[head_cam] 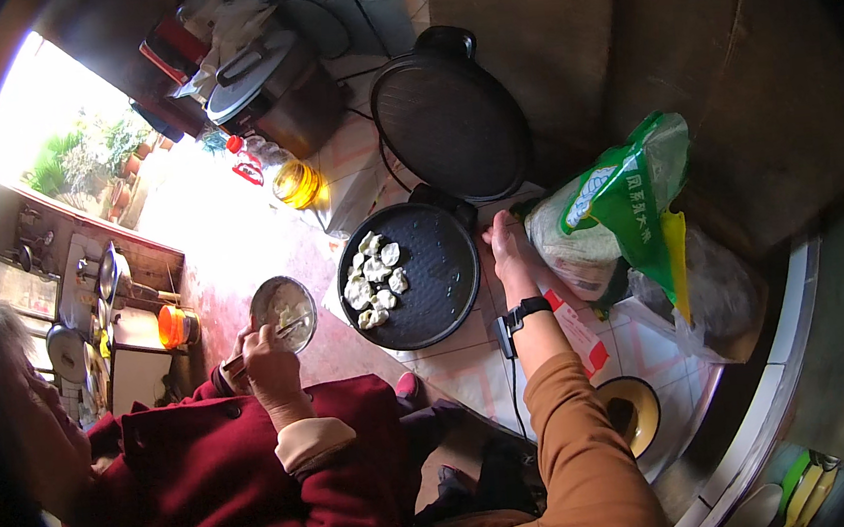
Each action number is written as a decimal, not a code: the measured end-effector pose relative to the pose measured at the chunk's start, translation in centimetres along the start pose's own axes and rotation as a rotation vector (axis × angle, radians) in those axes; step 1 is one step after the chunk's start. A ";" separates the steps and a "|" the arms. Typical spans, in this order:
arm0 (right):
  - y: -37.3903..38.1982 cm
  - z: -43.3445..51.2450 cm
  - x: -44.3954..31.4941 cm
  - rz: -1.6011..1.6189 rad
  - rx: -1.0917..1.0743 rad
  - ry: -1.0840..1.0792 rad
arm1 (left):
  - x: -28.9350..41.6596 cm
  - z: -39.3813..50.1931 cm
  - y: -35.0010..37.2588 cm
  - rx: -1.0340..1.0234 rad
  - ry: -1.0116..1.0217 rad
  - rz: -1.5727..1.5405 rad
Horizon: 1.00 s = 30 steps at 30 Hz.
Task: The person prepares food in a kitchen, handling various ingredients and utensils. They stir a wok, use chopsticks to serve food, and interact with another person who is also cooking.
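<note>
My right hand (505, 245) reaches in beside the right rim of a black electric griddle (431, 278). It holds nothing that I can see, and its fingers are stretched out, seen partly edge-on. On the griddle's left half lies a cluster of several pale dumplings (375, 269); small wet spots dot the right half. The griddle's round lid (447, 126) stands raised behind it. A black wristband device (528, 311) is on my wrist. My left hand is out of view.
At left, a person in a dark red coat (260, 473) holds a bowl (281, 287) of pale food and chopsticks (293, 324). A green rice bag (613, 209), cooker (271, 88), oil bottle (296, 186), yellow bowl (635, 414) and cable (516, 398) surround the griddle.
</note>
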State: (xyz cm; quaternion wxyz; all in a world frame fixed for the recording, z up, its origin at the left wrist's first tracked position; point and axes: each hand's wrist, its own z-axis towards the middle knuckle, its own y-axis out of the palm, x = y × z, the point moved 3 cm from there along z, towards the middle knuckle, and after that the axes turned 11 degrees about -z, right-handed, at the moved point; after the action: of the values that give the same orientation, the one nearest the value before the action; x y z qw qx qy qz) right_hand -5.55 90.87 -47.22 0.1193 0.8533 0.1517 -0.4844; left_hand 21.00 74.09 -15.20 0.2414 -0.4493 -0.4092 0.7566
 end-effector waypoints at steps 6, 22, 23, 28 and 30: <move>0.5 1.0 0.8 0.002 -0.104 0.012 | -1.2 -0.6 -0.3 -0.005 0.003 -0.009; -0.1 -17.8 -10.2 0.471 0.434 -0.442 | -11.1 -28.6 5.1 -0.548 -0.146 -0.876; 0.5 -21.1 -10.2 0.485 0.458 -0.476 | -12.7 -33.0 6.4 -0.713 -0.227 -0.884; 2.7 -32.4 -5.3 0.708 0.350 -0.483 | -20.4 -48.9 12.0 -1.221 -0.571 -0.827; 2.6 -35.2 -2.2 0.620 0.399 -0.438 | -22.6 -51.9 14.1 -1.286 -0.688 -0.863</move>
State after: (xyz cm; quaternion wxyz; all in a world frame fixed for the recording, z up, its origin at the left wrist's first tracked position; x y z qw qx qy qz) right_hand 22.11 100.50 -27.49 0.1212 0.7419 -0.2373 -0.6153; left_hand 77.45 70.67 -29.63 0.0685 -0.0485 -0.9461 0.3129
